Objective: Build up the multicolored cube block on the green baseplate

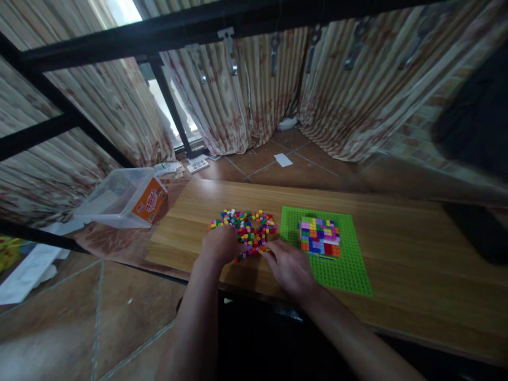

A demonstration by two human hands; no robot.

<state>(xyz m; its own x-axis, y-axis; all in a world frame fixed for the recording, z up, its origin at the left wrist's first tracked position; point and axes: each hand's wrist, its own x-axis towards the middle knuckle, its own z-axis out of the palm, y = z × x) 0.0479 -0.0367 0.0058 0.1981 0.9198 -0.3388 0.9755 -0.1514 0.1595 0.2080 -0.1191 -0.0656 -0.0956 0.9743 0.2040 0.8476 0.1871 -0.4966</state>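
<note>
A loose pile of small, many-coloured building bricks (254, 228) lies on the wooden table in front of me. My left hand (223, 244) rests at the left front side of the pile, its fingers curled down and mostly hidden behind the back of the hand. At the pile's front right, my right hand (289, 264) has its thumb and forefinger pinched together at an orange brick (263, 248). To the right lies a green studded baseplate (349, 270). It carries a low rectangular block of mixed-colour bricks (319, 236), built up in layers.
A clear plastic bin (119, 203) with an orange label stands beyond the wooden table's (416, 264) left end. A dark object (476, 233) lies at the far right. Dark metal bars (178, 32) with hanging clips cross above, before patterned curtains (246, 95).
</note>
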